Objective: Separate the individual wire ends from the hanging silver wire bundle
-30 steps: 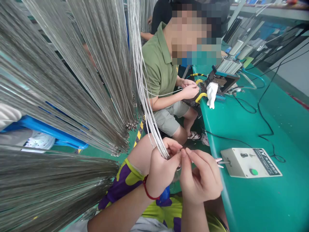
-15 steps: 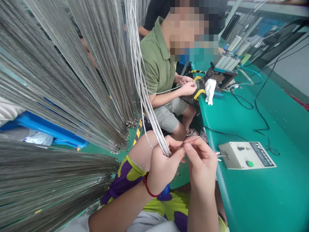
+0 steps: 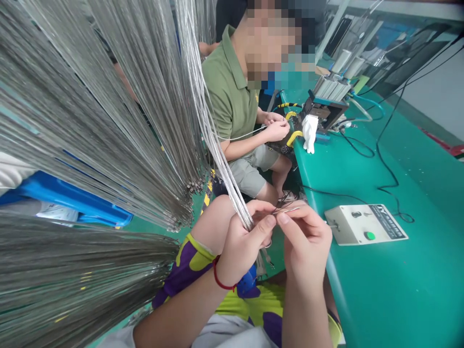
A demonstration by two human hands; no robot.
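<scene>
My left hand (image 3: 246,241) is closed around a bundle of silvery braided cables (image 3: 226,171), which runs up and out at the top of the view. Its thumb and forefinger also pinch close to the thin wire ends (image 3: 288,210). Directly beside it, my right hand (image 3: 306,237) pinches those fine dark and copper-coloured wires between thumb and forefinger. The two hands nearly touch above my lap. Where the bundle passes through the left palm, it is hidden by the fingers; some cable ends (image 3: 263,266) show below that hand.
Many grey cables (image 3: 145,96) hang on the left. A green table (image 3: 391,285) on the right carries a control box (image 3: 366,224) with a green button, a black cord (image 3: 397,179) and a press-like machine (image 3: 322,106). A co-worker (image 3: 232,92) sits ahead, holding a cable.
The view has shifted slightly, so the table and co-worker appear further left. My left thumb has lifted a little and my fingertips have moved slightly along the thin wires.
</scene>
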